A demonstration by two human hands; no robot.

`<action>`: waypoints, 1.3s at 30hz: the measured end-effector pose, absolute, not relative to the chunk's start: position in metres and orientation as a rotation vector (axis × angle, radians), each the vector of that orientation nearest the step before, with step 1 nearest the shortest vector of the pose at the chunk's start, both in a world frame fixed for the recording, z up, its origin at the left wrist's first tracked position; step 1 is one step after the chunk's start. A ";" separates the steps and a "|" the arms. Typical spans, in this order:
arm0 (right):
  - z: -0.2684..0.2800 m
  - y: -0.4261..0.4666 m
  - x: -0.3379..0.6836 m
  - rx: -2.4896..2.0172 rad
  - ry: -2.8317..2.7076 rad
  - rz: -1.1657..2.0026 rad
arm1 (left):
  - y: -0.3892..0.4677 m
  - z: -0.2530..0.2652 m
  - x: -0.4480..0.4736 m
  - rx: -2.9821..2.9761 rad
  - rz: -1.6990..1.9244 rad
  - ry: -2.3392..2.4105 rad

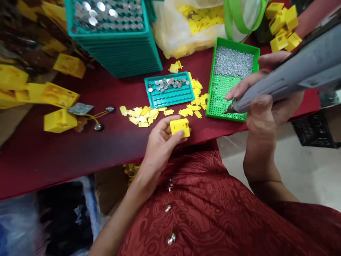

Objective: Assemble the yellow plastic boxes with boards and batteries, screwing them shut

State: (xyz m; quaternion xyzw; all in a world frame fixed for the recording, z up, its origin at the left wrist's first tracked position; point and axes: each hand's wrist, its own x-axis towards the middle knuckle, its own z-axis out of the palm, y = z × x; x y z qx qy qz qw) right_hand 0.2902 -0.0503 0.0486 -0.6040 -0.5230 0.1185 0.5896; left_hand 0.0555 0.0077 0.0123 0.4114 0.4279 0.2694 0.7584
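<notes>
Between the thumb and fingers of my left hand (162, 138) is a small yellow plastic housing (179, 127), held near the table's front edge. My right hand (266, 96) grips a grey electric screwdriver (287, 74), whose tip points down over a green perforated tray (226, 96). Small silver screws (234, 62) fill the tray's far part. Beyond my left hand lies a teal tray (170, 99) with several button cells (170, 84) in its far rows. Loose yellow plastic covers (144, 115) are scattered around that tray.
A tall stack of teal trays (128, 53) with button cells on top stands at the back left. Yellow housings and wired parts (61, 121) crowd the left. Behind is a bag (170, 32) of yellow pieces. More housings (285, 25) lie at the far right, beside another person's arm (317, 17).
</notes>
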 end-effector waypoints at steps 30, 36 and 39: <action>0.041 -0.044 0.306 -1.894 -0.710 0.012 | 0.006 0.019 0.067 0.960 0.529 0.971; 0.029 -0.046 0.311 -1.866 -0.937 -0.034 | 0.005 0.021 0.068 0.927 0.538 0.978; 0.028 -0.047 0.310 -1.882 -0.970 -0.098 | 0.005 0.023 0.068 0.916 0.542 0.973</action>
